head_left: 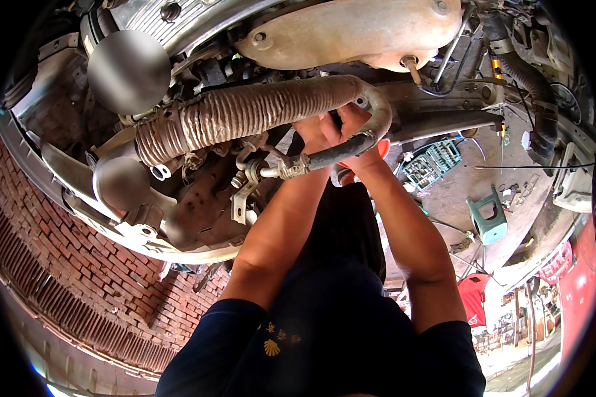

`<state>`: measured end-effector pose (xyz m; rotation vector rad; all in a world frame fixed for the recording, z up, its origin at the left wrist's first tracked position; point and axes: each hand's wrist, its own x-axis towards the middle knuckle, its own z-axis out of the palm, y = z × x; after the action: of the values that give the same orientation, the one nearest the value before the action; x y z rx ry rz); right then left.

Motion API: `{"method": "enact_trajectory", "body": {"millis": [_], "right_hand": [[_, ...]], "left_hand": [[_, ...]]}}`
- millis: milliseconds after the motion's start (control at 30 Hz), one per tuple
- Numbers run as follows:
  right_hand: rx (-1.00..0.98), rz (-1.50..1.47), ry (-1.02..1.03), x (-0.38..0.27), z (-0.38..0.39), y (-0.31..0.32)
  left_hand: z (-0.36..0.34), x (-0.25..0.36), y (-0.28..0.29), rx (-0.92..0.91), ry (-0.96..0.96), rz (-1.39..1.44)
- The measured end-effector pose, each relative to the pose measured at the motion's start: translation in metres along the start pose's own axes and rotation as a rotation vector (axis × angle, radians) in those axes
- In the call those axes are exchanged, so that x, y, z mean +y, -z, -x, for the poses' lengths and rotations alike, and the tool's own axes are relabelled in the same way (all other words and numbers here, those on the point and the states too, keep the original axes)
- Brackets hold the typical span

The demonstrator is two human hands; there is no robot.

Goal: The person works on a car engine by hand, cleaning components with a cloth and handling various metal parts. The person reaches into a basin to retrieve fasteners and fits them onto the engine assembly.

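Both hands [341,135] raised behind wrapped exhaust pipe [245,112], apparently gripping black hose [341,151]; hose pliable, best held near metal fitting [291,167].

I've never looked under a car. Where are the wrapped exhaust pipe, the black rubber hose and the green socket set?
wrapped exhaust pipe [245,112], head view, mid-length.
black rubber hose [341,151], head view, middle.
green socket set [434,162], head view, tray centre.

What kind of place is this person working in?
Most likely a car repair workshop, seen from under a raised vehicle. Both hands reach up behind a wrapped exhaust pipe and a black hose. A socket set lies open on the concrete floor, beside a brick wall.
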<state>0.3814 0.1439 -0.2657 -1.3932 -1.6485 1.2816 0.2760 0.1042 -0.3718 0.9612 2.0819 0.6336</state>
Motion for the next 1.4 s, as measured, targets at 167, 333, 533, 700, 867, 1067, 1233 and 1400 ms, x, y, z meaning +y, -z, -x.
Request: {"method": "enact_trajectory", "body": {"millis": [167, 333, 533, 700, 867, 1067, 1233, 1400], "right_hand": [[-0.002, -0.015, -0.019, 0.005, 0.002, 0.002], [0.0, 0.009, -0.048, 0.002, 0.003, 0.008], [-0.007, 0.102, 0.069, -0.005, 0.003, -0.004], [0.15, 0.367, 0.321, -0.006, -0.001, 0.007], [-0.104, 0.429, -0.025, -0.008, -0.004, 0.011], [-0.011, 0.461, -0.096, 0.026, -0.002, -0.015], [0.012, 0.241, -0.337, 0.06, -0.01, -0.042], [0.061, -0.485, -0.584, 0.071, -0.025, -0.036]], "left_hand": [[-0.004, 0.006, -0.007, -0.138, 0.092, -0.231], [0.003, 0.003, -0.006, -0.069, 0.103, 0.956], [-0.006, -0.028, 0.003, 0.109, 0.038, -0.543], [0.035, 0.092, 0.054, 0.207, 0.786, 1.173], [0.139, 0.107, 0.098, 0.014, 0.157, 0.818], [0.248, 0.11, 0.205, -0.246, -0.544, 0.238], [0.257, 0.076, 0.248, 0.0, -0.58, 0.18], [0.207, 0.093, 0.176, -0.047, -0.434, 0.352]]}}
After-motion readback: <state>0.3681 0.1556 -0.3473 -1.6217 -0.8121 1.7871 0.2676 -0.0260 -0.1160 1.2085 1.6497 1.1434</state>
